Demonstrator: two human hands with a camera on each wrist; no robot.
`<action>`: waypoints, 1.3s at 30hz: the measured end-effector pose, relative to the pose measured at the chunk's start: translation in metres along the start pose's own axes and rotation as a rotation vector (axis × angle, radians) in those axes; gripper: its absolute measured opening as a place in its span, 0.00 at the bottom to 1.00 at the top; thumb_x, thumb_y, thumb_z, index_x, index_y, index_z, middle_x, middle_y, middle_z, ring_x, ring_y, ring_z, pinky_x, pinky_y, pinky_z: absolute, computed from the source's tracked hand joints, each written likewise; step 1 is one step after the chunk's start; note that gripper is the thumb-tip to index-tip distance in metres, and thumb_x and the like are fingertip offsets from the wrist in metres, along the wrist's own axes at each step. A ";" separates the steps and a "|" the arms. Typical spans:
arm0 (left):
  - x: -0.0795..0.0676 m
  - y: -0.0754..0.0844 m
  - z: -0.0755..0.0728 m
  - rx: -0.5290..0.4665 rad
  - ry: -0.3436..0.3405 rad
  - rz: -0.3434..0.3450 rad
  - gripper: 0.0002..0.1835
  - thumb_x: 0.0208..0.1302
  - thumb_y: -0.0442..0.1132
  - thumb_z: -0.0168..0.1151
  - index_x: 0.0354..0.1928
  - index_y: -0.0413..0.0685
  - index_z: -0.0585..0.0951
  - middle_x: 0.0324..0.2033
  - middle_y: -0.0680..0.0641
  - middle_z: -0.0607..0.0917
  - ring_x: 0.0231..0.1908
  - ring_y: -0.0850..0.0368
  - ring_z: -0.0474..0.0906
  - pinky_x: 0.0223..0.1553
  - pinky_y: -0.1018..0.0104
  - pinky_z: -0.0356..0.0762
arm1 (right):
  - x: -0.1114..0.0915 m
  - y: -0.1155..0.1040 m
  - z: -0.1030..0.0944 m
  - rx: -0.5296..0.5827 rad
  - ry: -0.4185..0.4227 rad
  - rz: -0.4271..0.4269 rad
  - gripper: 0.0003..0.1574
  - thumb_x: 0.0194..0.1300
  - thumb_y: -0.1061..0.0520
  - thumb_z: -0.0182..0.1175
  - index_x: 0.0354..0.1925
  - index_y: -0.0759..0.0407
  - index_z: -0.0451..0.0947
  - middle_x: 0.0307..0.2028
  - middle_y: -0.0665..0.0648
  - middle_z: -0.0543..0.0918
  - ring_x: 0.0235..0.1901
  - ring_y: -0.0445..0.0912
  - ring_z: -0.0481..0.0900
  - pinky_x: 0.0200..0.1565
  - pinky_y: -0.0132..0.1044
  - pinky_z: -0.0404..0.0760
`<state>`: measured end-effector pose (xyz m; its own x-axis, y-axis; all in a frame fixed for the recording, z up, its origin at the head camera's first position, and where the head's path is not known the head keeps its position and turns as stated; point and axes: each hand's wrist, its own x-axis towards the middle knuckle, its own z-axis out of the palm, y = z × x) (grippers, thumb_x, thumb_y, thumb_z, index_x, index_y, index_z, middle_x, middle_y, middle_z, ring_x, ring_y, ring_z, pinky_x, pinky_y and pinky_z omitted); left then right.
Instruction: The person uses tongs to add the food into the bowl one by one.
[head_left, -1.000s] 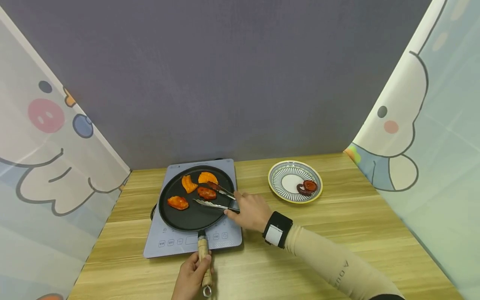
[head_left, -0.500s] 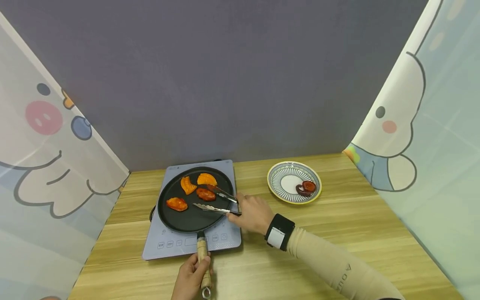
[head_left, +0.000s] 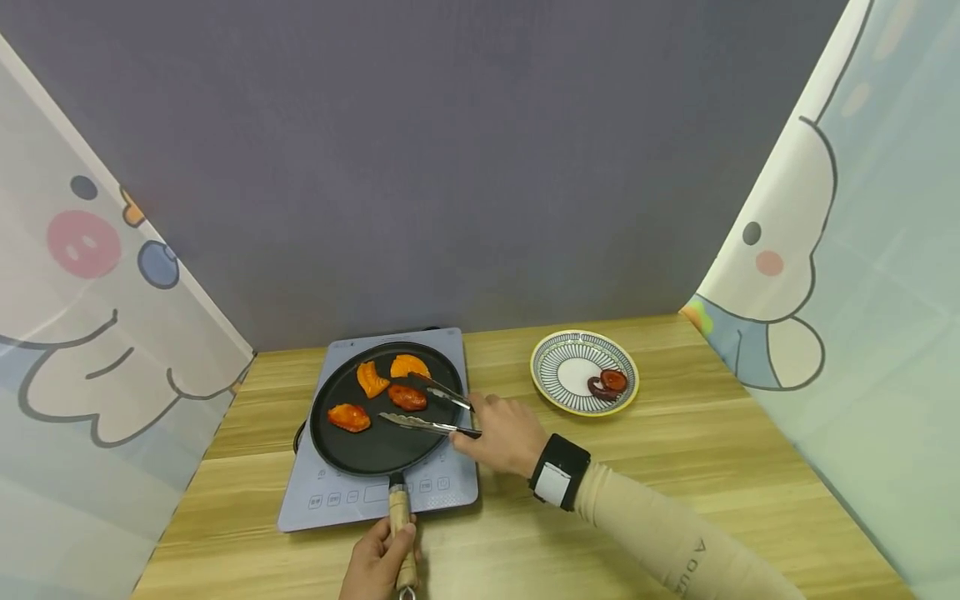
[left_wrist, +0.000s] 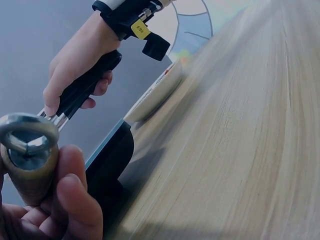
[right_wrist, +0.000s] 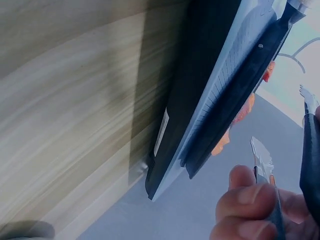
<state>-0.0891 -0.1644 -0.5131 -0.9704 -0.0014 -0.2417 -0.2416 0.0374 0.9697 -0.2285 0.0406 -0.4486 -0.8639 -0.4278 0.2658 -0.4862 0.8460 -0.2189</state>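
Note:
My left hand [head_left: 380, 557] grips the wooden handle [head_left: 399, 506] of a black frying pan [head_left: 360, 454]. In the left wrist view, its metal hanging ring [left_wrist: 27, 131] faces the camera. My right hand [head_left: 506, 435] holds metal tongs [head_left: 420, 423] with black grips, their two arms spread apart over the pan. Between the arms lies a reddish-brown glazed piece, like a chicken wing [head_left: 407, 397]. A similar piece [head_left: 349, 417] sits farther left. Behind them are two orange slices, like pumpkin, one curved [head_left: 372, 379] and one fan-shaped [head_left: 409, 365]. Contact between tongs and food is unclear.
Under the pan is a pale induction cooker [head_left: 303, 492] with touch keys on its front. A patterned plate [head_left: 551, 362] to the right carries a red-brown round piece [head_left: 613, 381] and a dark curled piece [head_left: 600, 390]. A grey wall [head_left: 487, 167] stands behind the wooden table [head_left: 600, 500].
The head view has shifted slightly, so everything sits a little lower and farther left. Both hands, the tongs and the food keep nearly the same places relative to each other.

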 end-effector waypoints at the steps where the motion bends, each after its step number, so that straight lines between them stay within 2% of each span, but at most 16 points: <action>1: 0.000 0.000 0.000 -0.008 -0.001 -0.001 0.26 0.64 0.45 0.52 0.52 0.26 0.65 0.21 0.44 0.78 0.16 0.53 0.73 0.17 0.64 0.77 | 0.000 0.000 0.000 -0.008 0.003 0.001 0.37 0.51 0.28 0.49 0.46 0.54 0.70 0.27 0.53 0.77 0.18 0.43 0.69 0.17 0.37 0.69; 9: 0.001 -0.002 0.001 -0.036 0.004 0.008 0.25 0.64 0.44 0.53 0.52 0.26 0.65 0.20 0.44 0.77 0.14 0.51 0.72 0.16 0.62 0.77 | -0.001 0.001 -0.006 -0.038 0.034 -0.017 0.37 0.50 0.27 0.48 0.47 0.52 0.70 0.28 0.52 0.77 0.18 0.45 0.70 0.17 0.38 0.69; 15: 0.003 -0.002 0.002 -0.061 -0.018 0.012 0.26 0.64 0.43 0.53 0.52 0.26 0.64 0.21 0.43 0.76 0.15 0.50 0.72 0.16 0.60 0.78 | -0.002 0.005 -0.012 -0.039 0.027 -0.016 0.38 0.51 0.27 0.47 0.49 0.51 0.70 0.31 0.53 0.79 0.22 0.44 0.72 0.20 0.39 0.73; 21: 0.003 -0.002 0.002 -0.070 -0.010 0.006 0.25 0.64 0.42 0.53 0.52 0.26 0.64 0.21 0.45 0.76 0.14 0.51 0.72 0.16 0.60 0.77 | -0.007 0.012 -0.015 -0.037 0.031 -0.029 0.39 0.51 0.28 0.50 0.52 0.52 0.69 0.32 0.54 0.80 0.25 0.45 0.74 0.23 0.41 0.75; 26: 0.002 -0.001 0.002 -0.063 -0.002 -0.001 0.25 0.63 0.43 0.53 0.51 0.26 0.65 0.20 0.45 0.76 0.14 0.52 0.72 0.16 0.61 0.77 | -0.012 0.021 -0.013 -0.063 0.041 -0.026 0.36 0.50 0.28 0.53 0.46 0.52 0.70 0.27 0.50 0.78 0.22 0.42 0.72 0.19 0.40 0.72; 33: 0.000 0.001 0.002 -0.047 0.010 -0.006 0.25 0.64 0.43 0.53 0.51 0.27 0.65 0.20 0.45 0.76 0.14 0.51 0.72 0.16 0.61 0.77 | -0.019 0.029 -0.014 -0.076 0.047 -0.013 0.38 0.48 0.24 0.53 0.39 0.52 0.71 0.25 0.49 0.77 0.18 0.40 0.68 0.16 0.36 0.69; 39: 0.001 0.001 0.001 -0.039 0.010 0.001 0.25 0.64 0.43 0.52 0.52 0.26 0.65 0.19 0.46 0.77 0.14 0.53 0.72 0.16 0.63 0.77 | -0.026 0.036 -0.014 -0.066 0.089 -0.030 0.35 0.51 0.26 0.52 0.36 0.55 0.71 0.22 0.47 0.72 0.17 0.40 0.65 0.15 0.36 0.66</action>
<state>-0.0899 -0.1630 -0.5123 -0.9705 -0.0112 -0.2410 -0.2410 -0.0016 0.9705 -0.2218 0.0862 -0.4501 -0.8326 -0.4254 0.3547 -0.4994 0.8536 -0.1486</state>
